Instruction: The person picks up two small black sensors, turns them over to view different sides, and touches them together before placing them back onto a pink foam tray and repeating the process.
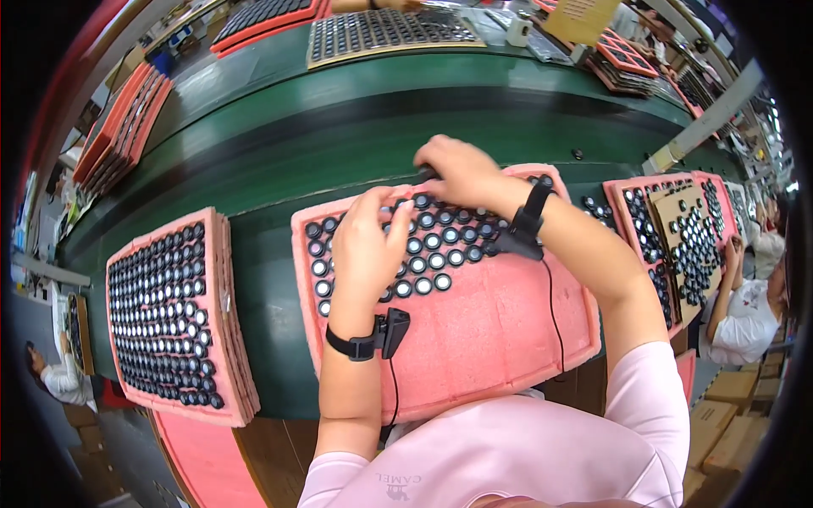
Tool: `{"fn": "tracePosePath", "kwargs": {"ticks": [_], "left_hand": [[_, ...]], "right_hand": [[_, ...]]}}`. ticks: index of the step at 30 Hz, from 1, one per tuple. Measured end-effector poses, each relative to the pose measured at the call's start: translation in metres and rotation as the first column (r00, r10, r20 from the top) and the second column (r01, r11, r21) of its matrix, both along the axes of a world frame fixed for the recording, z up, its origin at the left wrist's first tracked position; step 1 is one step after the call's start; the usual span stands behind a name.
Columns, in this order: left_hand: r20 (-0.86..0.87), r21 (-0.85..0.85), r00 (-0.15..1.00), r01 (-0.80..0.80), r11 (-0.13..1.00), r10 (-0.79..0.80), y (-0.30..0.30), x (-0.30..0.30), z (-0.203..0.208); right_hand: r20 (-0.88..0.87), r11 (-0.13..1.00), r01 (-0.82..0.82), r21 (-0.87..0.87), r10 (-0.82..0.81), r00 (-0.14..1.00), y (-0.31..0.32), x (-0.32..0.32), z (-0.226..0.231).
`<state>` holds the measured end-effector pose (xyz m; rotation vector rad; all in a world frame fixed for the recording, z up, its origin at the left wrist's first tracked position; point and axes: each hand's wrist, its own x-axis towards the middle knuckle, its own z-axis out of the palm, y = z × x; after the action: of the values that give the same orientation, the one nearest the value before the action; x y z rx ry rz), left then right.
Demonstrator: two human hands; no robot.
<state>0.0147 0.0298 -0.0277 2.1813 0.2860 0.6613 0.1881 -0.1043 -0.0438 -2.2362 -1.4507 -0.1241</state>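
Note:
A pink foam tray lies in front of me, its far half filled with rows of small round black parts with pale centres. My left hand is over the left part of these rows, thumb and forefinger curled towards each other. A small bluish-white bit shows between them, too hidden to name. Beyond the tray's far edge, my right hand has its fingers closed on a round black part, mostly covered by the fingers. Both wrists wear black straps with a small device and a cable.
To the left stands a stack of pink trays full of such parts. More filled trays and a cardboard sheet with parts are at right, near another person. A green conveyor runs behind, with a loose black part.

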Motion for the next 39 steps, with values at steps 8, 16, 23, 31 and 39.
{"fn": "tracePosePath", "kwargs": {"ticks": [8, 16, 23, 31, 39], "left_hand": [[-0.002, -0.410, 0.987, 0.145, 0.900, -0.160, -0.003, 0.007, -0.010], [0.006, -0.431, 0.973, 0.211, 0.877, -0.231, -0.025, 0.011, -0.011], [-0.038, -0.430, 0.979, 0.167, 0.887, -0.202, -0.022, 0.009, -0.009], [0.060, -0.502, 0.980, 0.193, 0.843, -0.189, -0.022, 0.007, -0.001], [0.089, -0.478, 0.976, 0.215, 0.852, -0.196, -0.022, 0.008, 0.000]], "right_hand": [[0.120, 0.964, -0.184, 0.194, 0.163, 0.979, -0.017, -0.055, 0.034], [0.091, 0.952, -0.235, 0.198, 0.221, 0.971, -0.039, -0.054, 0.030], [0.062, 0.993, -0.067, 0.097, 0.061, 0.996, -0.056, -0.014, 0.023], [0.313, 0.510, 0.823, -0.250, -0.762, 0.567, -0.158, 0.112, -0.021], [0.014, 0.529, 0.755, -0.387, -0.816, 0.578, -0.197, 0.140, -0.040]]}}
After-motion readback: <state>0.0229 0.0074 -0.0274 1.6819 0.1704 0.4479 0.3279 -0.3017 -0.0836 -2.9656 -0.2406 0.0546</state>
